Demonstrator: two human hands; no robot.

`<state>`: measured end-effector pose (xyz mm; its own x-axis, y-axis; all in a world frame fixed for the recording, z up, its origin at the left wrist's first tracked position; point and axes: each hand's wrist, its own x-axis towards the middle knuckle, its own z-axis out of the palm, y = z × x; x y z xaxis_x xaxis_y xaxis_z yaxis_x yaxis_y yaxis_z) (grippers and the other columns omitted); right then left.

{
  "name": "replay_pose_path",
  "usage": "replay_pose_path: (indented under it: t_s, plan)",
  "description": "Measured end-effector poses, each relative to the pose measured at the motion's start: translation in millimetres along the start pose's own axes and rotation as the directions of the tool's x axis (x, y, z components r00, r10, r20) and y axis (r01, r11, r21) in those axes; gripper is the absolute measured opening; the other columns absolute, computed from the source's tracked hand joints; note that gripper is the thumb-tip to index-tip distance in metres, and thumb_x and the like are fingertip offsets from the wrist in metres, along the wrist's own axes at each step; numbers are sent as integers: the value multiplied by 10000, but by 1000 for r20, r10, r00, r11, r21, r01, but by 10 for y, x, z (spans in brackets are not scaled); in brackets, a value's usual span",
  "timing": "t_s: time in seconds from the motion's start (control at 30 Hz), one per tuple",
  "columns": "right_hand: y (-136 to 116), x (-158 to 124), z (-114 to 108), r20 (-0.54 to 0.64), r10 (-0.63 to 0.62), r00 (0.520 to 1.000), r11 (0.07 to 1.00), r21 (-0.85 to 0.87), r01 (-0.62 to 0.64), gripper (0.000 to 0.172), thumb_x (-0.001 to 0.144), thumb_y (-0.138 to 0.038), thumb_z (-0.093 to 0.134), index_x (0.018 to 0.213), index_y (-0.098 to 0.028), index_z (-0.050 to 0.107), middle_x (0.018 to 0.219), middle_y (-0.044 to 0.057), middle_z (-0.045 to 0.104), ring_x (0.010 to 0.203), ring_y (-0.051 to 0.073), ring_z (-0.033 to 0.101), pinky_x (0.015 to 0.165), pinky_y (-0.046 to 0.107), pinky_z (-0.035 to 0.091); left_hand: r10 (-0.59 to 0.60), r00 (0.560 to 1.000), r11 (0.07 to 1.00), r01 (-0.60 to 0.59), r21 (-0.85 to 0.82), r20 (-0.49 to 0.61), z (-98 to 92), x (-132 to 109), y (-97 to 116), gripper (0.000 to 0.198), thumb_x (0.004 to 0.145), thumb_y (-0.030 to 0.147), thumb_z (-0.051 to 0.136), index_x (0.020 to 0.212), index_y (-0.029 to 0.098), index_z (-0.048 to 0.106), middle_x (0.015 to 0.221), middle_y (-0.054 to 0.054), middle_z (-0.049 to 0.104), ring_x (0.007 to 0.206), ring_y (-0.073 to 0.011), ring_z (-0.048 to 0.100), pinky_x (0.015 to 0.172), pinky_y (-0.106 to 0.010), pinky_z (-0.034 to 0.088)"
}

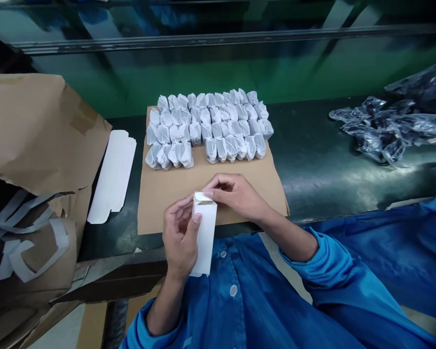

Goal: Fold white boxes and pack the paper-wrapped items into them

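Note:
A tall white carton (205, 237) stands nearly upright in front of my chest. My left hand (181, 235) is wrapped round its upper side, with the thumb on the near face. At the carton's top, my right hand (236, 194) pinches the end flap (202, 196) between thumb and fingers. Behind the hands, several small items wrapped in white paper (207, 121) stand in rows on a brown cardboard sheet (167, 194). A stack of flat white cartons (112, 174) lies to the left of the sheet.
At far left is a large brown cardboard box (39, 131) with white strips (32, 242) inside its torn side. Clear plastic bags (388, 126) lie on the dark worktop (305, 160) at right. Blue cloth (403, 252) of another person shows at the right edge.

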<state>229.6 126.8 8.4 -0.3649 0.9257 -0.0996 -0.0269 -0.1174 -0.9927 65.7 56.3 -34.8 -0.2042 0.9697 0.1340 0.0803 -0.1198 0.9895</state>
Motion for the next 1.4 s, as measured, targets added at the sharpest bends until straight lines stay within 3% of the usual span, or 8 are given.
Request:
replay_pose_path:
  t_s: [0.27, 0.4, 0.53, 0.73, 0.8, 0.97, 1.2, 1.4]
  plan:
    - [-73, -116, 25, -20, -95, 995, 968, -234, 88, 123, 870, -296, 705, 923, -200, 761, 941, 23, 745, 825, 142, 658, 722, 266, 496, 50, 998, 985, -43, 166, -36, 7, -34, 134, 444, 886, 275, 701, 1309, 231, 574, 1269, -91, 701, 1161, -223, 687, 941, -343, 604]
    - [-68, -160, 66, -67, -96, 993, 982, -168, 83, 100, 849, -281, 717, 878, -190, 747, 936, 34, 741, 862, 161, 668, 768, 294, 522, 129, 991, 968, -123, 217, -15, -42, -91, 154, 491, 881, 237, 702, 1352, 256, 566, 1299, -72, 688, 1213, -233, 659, 994, -372, 591]
    - [-47, -188, 80, -67, -56, 996, 997, -48, 53, 193, 811, -362, 768, 847, -175, 737, 896, 39, 733, 836, 168, 669, 762, 308, 536, 122, 992, 972, -126, 198, 32, -96, -74, 162, 505, 861, 247, 728, 1342, 236, 578, 1264, -79, 708, 1191, -250, 672, 987, -397, 600]
    - [-47, -237, 46, -30, -187, 982, 965, -195, 178, 85, 878, -260, 710, 892, -196, 765, 943, 36, 744, 893, 161, 687, 820, 308, 537, 6, 999, 989, -12, 150, 46, -99, -43, 226, 476, 861, 284, 732, 1324, 281, 618, 1254, -52, 718, 1150, -244, 694, 940, -373, 621]
    - [-48, -252, 29, 5, -195, 981, 965, -179, 192, 93, 891, -245, 697, 926, -198, 770, 970, 38, 748, 910, 158, 695, 829, 307, 543, -9, 996, 987, -5, 158, 85, -122, -34, 246, 455, 870, 285, 720, 1315, 314, 633, 1261, -35, 715, 1123, -234, 705, 931, -366, 621]
    - [-20, -295, -3, 36, -244, 969, 970, -12, 245, 103, 889, -261, 714, 952, -201, 769, 1026, 52, 751, 982, 165, 704, 860, 309, 558, 81, 974, 974, -122, 190, 212, -206, -4, 278, 450, 896, 240, 680, 1319, 384, 627, 1318, -5, 676, 1170, -212, 667, 964, -347, 588]
    - [62, -367, -80, 58, -243, 968, 967, 99, 236, 100, 885, -187, 717, 967, -201, 772, 1056, 51, 751, 996, 139, 707, 853, 266, 564, 90, 939, 986, -131, 103, 332, -214, 41, 318, 377, 903, 191, 660, 1245, 349, 679, 1274, -28, 674, 1212, -208, 629, 945, -312, 580]
    - [38, -422, -37, 15, -363, 931, 927, -94, 363, 130, 895, -162, 698, 1001, -187, 769, 1040, 59, 763, 991, 141, 716, 887, 270, 571, 55, 937, 995, -80, 58, 345, -183, 63, 326, 335, 911, 186, 651, 1215, 324, 679, 1260, -27, 661, 1225, -187, 614, 958, -269, 562]
